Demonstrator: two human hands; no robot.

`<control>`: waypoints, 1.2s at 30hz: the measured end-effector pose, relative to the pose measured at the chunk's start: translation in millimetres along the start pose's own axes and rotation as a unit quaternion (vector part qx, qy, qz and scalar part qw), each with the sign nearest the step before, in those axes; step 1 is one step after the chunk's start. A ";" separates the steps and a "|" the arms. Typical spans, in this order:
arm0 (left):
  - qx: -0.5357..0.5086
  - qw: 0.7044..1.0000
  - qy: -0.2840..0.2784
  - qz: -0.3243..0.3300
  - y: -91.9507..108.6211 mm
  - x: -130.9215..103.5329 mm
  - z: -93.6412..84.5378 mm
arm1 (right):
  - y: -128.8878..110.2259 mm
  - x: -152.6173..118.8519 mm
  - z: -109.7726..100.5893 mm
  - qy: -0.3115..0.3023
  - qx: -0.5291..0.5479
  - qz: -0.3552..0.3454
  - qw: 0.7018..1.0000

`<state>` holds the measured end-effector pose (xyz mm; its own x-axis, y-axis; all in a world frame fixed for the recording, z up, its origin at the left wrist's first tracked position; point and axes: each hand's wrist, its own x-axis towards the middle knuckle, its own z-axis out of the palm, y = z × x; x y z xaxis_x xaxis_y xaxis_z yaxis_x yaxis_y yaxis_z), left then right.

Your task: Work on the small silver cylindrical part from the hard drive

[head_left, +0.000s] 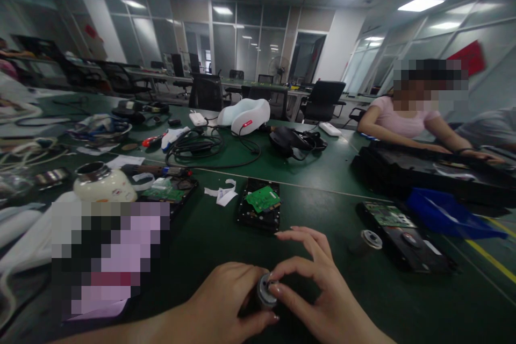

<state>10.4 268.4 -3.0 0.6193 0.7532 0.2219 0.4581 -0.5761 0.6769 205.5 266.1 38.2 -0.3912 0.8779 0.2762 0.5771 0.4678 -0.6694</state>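
Note:
Upright in my left hand [237,293] is a small round metal cylinder [264,294] with a grey top, its lower part hidden by the fingers wrapped round it. Thumb and forefinger of my right hand [310,279] pinch at a small spot on that top, and what lies between them is too small to name. The other right fingers stretch forward. A similar metal cylinder [371,239] stands to the right. Ahead of my hands lies a black hard drive [245,215] with a green circuit board [264,199] resting on it.
Another hard drive [427,250] lies right, beside a blue bag [447,212]. White paper strips [223,193], a cream jar [105,185] and another drive [187,188] are left. Cables [197,145] and a neck pillow [250,115] lie beyond. A person [411,118] sits by a black case [387,158].

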 end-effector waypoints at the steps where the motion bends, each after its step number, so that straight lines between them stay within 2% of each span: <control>1: 0.000 1.000 -0.002 0.000 -0.7 0.0 0.4 | 0.7 -0.2 0.7 -0.003 -0.007 -0.001 1.000; 12: 0.006 1.000 -0.015 -0.012 -1.0 -1.0 0.4 | -2.8 -1.5 -7.5 0.018 -0.022 -0.016 0.999; 18: 0.015 1.000 -0.002 -0.006 -1.8 -1.2 0.8 | 0.0 -2.6 -5.2 -0.007 0.002 -0.056 0.998; 23: 0.021 1.000 0.010 0.002 -2.8 -1.8 2.4 | 3.8 -3.4 1.2 -0.022 0.007 -0.059 0.998; 30: 0.007 1.000 -0.011 -0.013 -1.3 -0.2 0.4 | 7.1 -1.6 4.9 0.007 0.014 -0.046 0.999; 36: 0.036 0.999 -0.019 -0.024 2.6 1.6 -2.8 | 26.4 8.7 2.2 0.080 -0.012 -0.003 0.997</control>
<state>10.8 269.0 1.1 0.6183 0.7689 0.1629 0.5319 -0.5619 0.6335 215.8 285.8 21.4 -0.2755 0.8797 0.3875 0.5933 0.4728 -0.6515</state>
